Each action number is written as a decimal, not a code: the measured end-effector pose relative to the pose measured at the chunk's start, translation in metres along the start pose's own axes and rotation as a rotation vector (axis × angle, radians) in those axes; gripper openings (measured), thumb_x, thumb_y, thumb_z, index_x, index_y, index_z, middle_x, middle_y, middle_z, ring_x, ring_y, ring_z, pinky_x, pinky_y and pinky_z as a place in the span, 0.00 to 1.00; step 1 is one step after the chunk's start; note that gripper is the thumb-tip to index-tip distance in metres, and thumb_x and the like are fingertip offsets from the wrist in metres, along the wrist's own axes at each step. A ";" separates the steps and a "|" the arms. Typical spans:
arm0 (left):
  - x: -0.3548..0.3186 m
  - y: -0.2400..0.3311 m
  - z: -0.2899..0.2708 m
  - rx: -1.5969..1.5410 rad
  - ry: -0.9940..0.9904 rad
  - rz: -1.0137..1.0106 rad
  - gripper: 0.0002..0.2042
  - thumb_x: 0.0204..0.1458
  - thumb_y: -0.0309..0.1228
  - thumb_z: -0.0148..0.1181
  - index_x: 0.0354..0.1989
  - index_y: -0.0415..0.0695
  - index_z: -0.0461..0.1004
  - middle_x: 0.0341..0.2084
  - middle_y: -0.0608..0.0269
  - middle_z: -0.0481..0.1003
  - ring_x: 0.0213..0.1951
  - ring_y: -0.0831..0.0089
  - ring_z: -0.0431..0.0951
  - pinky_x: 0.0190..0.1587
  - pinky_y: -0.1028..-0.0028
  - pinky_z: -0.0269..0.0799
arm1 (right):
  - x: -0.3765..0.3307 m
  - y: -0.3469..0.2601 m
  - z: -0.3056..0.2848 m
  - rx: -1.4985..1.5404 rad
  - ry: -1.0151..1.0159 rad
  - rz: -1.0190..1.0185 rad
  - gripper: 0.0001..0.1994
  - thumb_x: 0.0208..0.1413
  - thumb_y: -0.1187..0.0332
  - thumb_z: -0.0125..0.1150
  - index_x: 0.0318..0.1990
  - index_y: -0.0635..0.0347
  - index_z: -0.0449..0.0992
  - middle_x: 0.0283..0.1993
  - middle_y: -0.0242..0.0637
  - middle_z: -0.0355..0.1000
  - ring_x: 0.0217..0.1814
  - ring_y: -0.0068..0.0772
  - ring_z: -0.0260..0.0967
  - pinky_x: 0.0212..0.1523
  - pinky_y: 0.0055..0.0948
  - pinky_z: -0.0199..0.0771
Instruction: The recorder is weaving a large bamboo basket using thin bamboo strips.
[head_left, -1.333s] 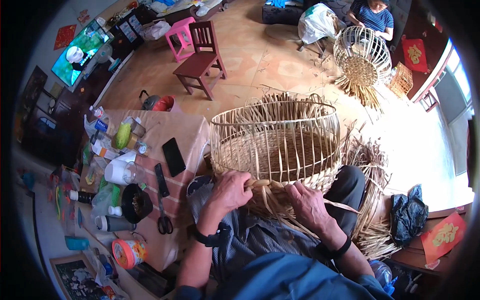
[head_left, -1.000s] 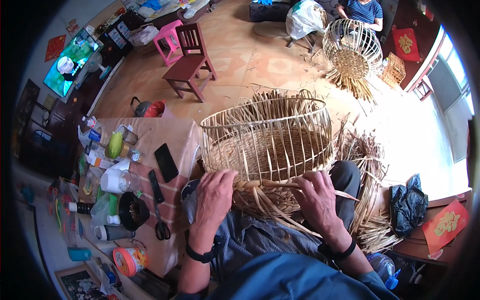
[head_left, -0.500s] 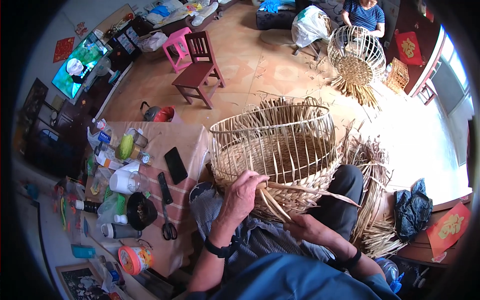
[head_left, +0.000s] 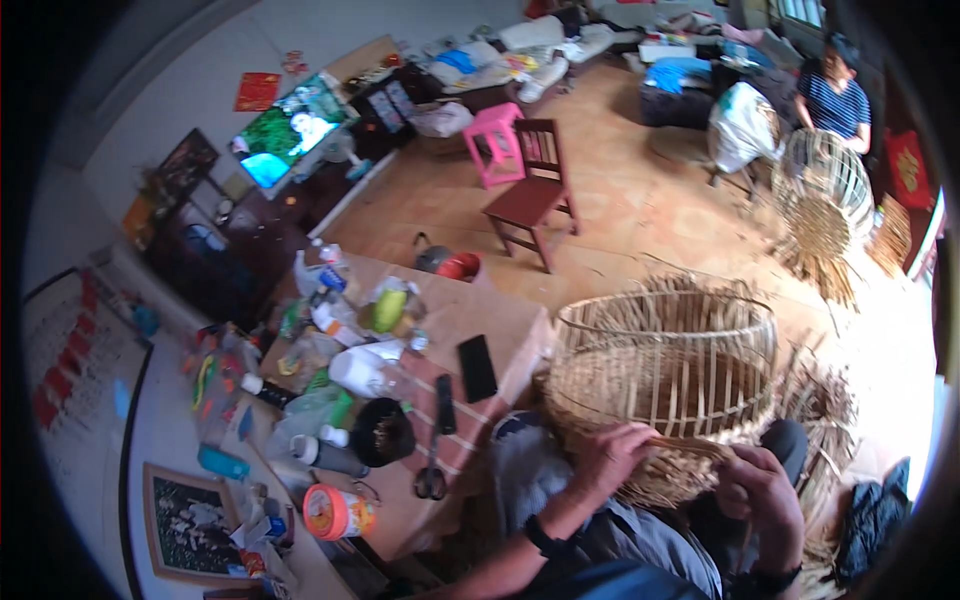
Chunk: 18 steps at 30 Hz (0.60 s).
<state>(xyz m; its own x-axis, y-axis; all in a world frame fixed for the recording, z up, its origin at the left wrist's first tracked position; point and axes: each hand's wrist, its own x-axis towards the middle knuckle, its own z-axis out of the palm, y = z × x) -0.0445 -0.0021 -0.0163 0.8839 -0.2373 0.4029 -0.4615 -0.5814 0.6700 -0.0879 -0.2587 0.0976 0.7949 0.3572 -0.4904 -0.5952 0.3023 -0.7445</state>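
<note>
A large half-woven basket [head_left: 600,396] rests against my lap, its lower wall closely woven from pale dried strands and its upper part open upright ribs with a hoop on top. At its near side my left hand [head_left: 612,462] is closed around one end of a dried plant strand [head_left: 692,444]. The strand runs sideways to my right hand [head_left: 766,495], whose fingers are curled tight around the other end. Motion blur softens both hands, and part of the near basket wall is hidden behind them.
Left of me, a cloth-covered table [head_left: 520,335] holds a phone [head_left: 477,367], scissors [head_left: 430,484], a dark bowl [head_left: 382,432] and bottles. Bundled dried strands [head_left: 822,400] lie right of the basket. A red chair [head_left: 530,200] stands beyond; another person [head_left: 836,100] handles a second basket [head_left: 825,180].
My view has swung left, so everything sits farther right. My right hand has risen from below the basket's near side, and the strand now stretches between both hands.
</note>
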 end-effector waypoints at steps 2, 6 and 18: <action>-0.005 -0.003 0.000 0.039 0.019 -0.023 0.11 0.51 0.28 0.72 0.42 0.45 0.83 0.39 0.62 0.84 0.42 0.62 0.84 0.45 0.68 0.81 | -0.005 0.002 0.000 0.157 -0.023 -0.214 0.12 0.71 0.66 0.49 0.45 0.67 0.75 0.19 0.29 0.62 0.15 0.21 0.56 0.17 0.22 0.55; -0.004 -0.004 0.003 0.009 0.040 -0.043 0.10 0.53 0.30 0.70 0.41 0.42 0.82 0.37 0.60 0.83 0.42 0.60 0.84 0.46 0.66 0.80 | 0.020 0.027 -0.055 0.280 0.044 -0.574 0.17 0.73 0.61 0.43 0.42 0.67 0.73 0.22 0.38 0.70 0.17 0.29 0.66 0.19 0.25 0.70; -0.003 -0.001 0.002 0.146 -0.001 -0.109 0.18 0.54 0.27 0.68 0.54 0.46 0.78 0.36 0.58 0.82 0.40 0.57 0.83 0.46 0.62 0.78 | 0.136 0.058 0.006 -0.164 0.211 -0.442 0.07 0.66 0.67 0.66 0.41 0.59 0.75 0.24 0.24 0.69 0.21 0.16 0.64 0.21 0.22 0.63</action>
<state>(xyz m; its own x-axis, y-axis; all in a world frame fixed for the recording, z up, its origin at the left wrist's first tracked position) -0.0466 -0.0022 -0.0194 0.9281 -0.1676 0.3324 -0.3475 -0.7104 0.6120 -0.0149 -0.1875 -0.0099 0.9829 0.0353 -0.1810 -0.1842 0.2356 -0.9542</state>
